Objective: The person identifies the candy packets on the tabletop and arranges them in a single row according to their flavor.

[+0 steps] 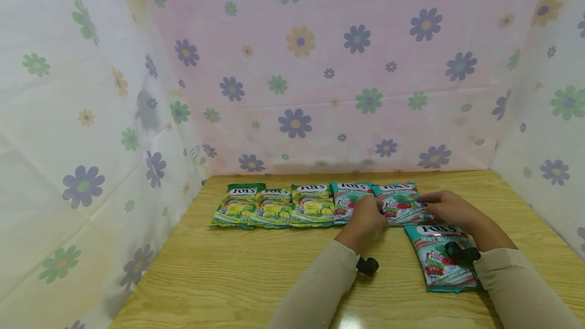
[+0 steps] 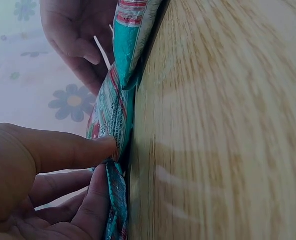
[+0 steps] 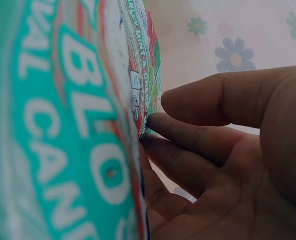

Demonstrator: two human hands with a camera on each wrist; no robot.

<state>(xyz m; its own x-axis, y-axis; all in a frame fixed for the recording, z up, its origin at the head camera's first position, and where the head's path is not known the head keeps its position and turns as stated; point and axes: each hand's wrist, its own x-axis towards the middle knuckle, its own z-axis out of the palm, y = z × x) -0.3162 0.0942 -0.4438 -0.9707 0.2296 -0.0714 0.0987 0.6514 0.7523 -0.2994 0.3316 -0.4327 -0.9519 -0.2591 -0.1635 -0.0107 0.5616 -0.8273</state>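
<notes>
A teal Fox's Mint Blossom candy bag (image 1: 399, 203) lies at the right end of a row, between both hands. My left hand (image 1: 367, 217) is at its left edge, beside the neighbouring Mint Blossom bag (image 1: 347, 197). In the left wrist view the thumb (image 2: 95, 151) presses on the end bag's near corner, fingers close below it. My right hand (image 1: 457, 213) touches the same bag's right edge with its fingertips; in the right wrist view its thumb (image 3: 197, 102) stretches toward the bag. Another Mint Blossom bag (image 1: 441, 263) lies nearer, partly under the right wrist.
Several yellow-green Fox's Spring Tea bags, one of them this bag (image 1: 313, 206), continue the row leftward. The wooden table (image 1: 219, 278) ends at a flowered cloth backdrop (image 1: 320, 90), with cloth walls on both sides. Black wrist mounts (image 1: 367, 266) sit at both cuffs.
</notes>
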